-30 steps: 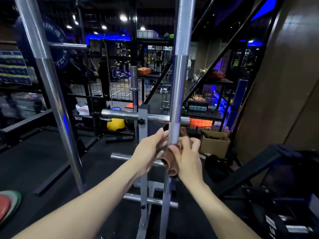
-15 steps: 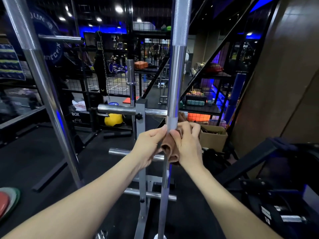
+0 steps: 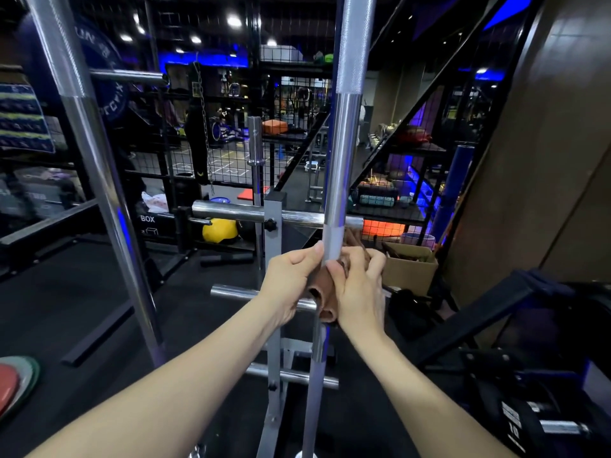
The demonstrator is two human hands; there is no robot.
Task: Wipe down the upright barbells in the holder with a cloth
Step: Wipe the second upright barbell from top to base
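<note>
**Both hands clamped on cloth around upright bar**

Brown folded cloth (image 3: pixel 322 290) wrapped about the near upright chrome steel barbell (image 3: pixel 342 153), just below the horizontal chrome peg (image 3: pixel 238 214) of the grey metal plate rack (image 3: pixel 272 259). Left hand (image 3: pixel 291 282) and right hand (image 3: pixel 358 289) close together, fingers curled round cloth and bar. Second upright chrome barbell (image 3: pixel 96 166) leaning well apart at left.

Gym: upright barbells (image 3: pixel 342 153), plate rack (image 3: pixel 273 246), medicine ball (image 3: pixel 219 230).

Dim gym, ceiling spotlights (image 3: pixel 234 20) glowing far back, blue strip light (image 3: pixel 205 58) beyond, glare streaking the near barbell (image 3: pixel 344 153), edges bowed, left side blurred
</note>
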